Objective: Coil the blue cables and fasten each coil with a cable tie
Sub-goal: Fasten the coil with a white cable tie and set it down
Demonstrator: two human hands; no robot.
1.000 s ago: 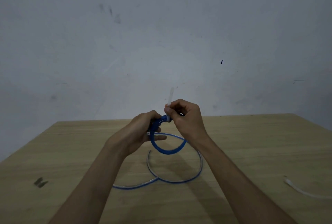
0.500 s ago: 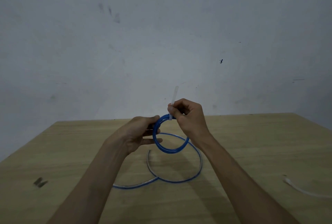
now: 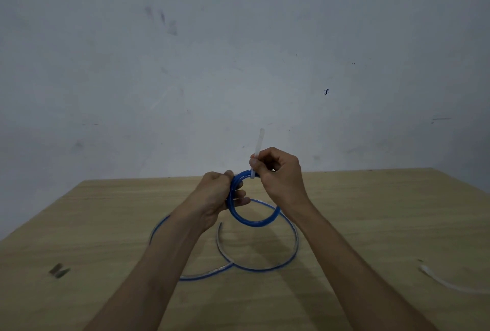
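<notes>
Left hand (image 3: 216, 195) grips blue coil (image 3: 248, 218) above tabletop (image 3: 371, 211); right hand (image 3: 278, 171) fingers pinch cable tie (image 3: 258, 145) tail. Pull tail straight up, steady, coil bunched till snug.

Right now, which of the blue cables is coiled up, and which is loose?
The small blue coil held up in both hands is coiled; the other blue cable lies loose on the table, in one wide open loop.

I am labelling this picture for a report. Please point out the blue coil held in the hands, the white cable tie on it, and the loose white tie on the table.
blue coil (image 3: 250, 223): head view, lower arc.
white cable tie (image 3: 259, 141): head view, upright tail.
loose white tie (image 3: 448, 283): head view, middle of strip.
</notes>
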